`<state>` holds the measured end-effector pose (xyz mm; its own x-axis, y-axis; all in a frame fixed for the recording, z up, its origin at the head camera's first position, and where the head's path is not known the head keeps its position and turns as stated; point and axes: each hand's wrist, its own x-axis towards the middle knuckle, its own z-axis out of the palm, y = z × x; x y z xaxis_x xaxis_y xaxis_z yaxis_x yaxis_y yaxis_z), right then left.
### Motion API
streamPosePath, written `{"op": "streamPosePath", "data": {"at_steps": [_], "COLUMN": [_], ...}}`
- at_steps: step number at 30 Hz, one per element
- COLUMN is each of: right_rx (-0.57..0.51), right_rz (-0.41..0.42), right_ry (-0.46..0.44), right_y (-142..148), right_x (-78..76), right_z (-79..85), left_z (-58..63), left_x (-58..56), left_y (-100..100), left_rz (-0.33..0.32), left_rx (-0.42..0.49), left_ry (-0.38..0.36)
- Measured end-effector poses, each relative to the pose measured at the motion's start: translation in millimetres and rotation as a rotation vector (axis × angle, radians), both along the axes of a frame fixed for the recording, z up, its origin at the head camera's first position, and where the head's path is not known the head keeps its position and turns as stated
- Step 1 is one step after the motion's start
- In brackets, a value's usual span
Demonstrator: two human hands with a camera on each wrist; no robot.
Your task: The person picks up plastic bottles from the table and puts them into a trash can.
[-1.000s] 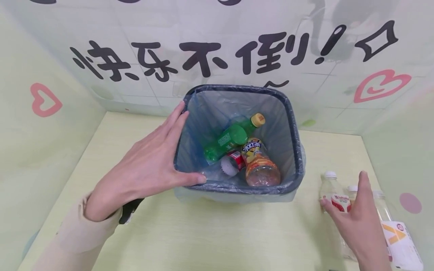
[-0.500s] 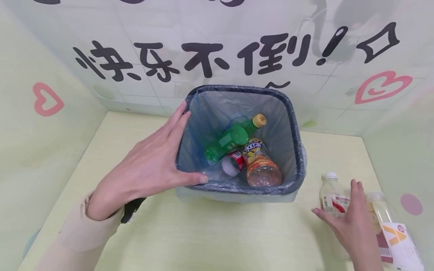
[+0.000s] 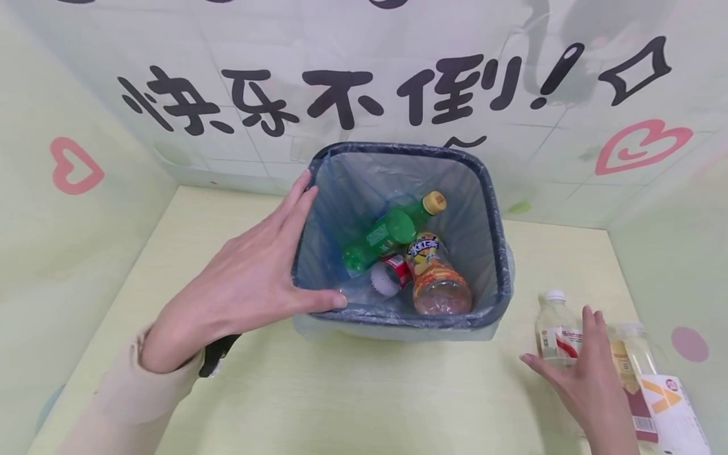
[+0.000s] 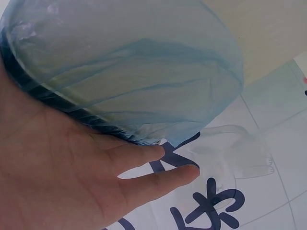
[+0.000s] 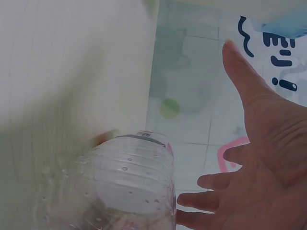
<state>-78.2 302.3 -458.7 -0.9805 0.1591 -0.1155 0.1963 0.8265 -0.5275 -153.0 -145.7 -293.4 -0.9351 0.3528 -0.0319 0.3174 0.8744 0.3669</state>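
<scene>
A dark-rimmed trash bin point(image 3: 500, 253) with a translucent bluish liner stands upright. My left hand point(image 3: 244, 272) rests on its left side, the thumb over the near rim. In the left wrist view its fingers point(image 4: 158, 184) lie nearly straight along the bin's outside. To the right, my right hand point(image 3: 597, 385) hovers over several clear plastic bottles, thumb spread from straight fingers. Nearest is a white-capped bottle point(image 3: 552, 319) with a red and white label, partly behind the hand. The right wrist view shows a clear bottle point(image 5: 134, 177) beside the fingers, with a gap at the palm.
Inside the bin lie a green bottle point(image 3: 381, 237), an orange-labelled tea bottle point(image 3: 440, 278) and a red-labelled item point(image 3: 392, 275). A white-labelled bottle point(image 3: 671, 404) stands at the far right. A printed wall point(image 3: 256, 161) rises behind the pale table point(image 3: 364, 392).
My right hand has moved slightly left and down over the bottles, its thumb coming outside the left bottle. The left hand and the bin stay in place.
</scene>
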Motion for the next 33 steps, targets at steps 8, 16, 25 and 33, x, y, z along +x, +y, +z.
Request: {"op": "streamPosePath", "data": {"at_steps": [8,16,25,33], "right_rx": [0.084,0.108,0.156,0.163], "right_rz": [0.113,0.187,0.167,0.178], "right_ry": [-0.018,0.011,-0.043,-0.013], "right_y": [8.2,13.0,8.0,6.6], "right_x": [4.1,7.9,5.5,5.1], "right_z": [-14.3,-31.2,-27.8,-26.4], "left_z": [0.6,2.7,1.9,3.3], "left_x": [-0.1,1.0,1.0,1.6], "left_y": [1.3,1.5,1.8,1.5], "left_rz": [0.001,0.011,0.038,0.040], "left_rx": [0.003,0.010,0.010,0.024], "left_ry": [-0.003,-0.028,-0.049,-0.068]}}
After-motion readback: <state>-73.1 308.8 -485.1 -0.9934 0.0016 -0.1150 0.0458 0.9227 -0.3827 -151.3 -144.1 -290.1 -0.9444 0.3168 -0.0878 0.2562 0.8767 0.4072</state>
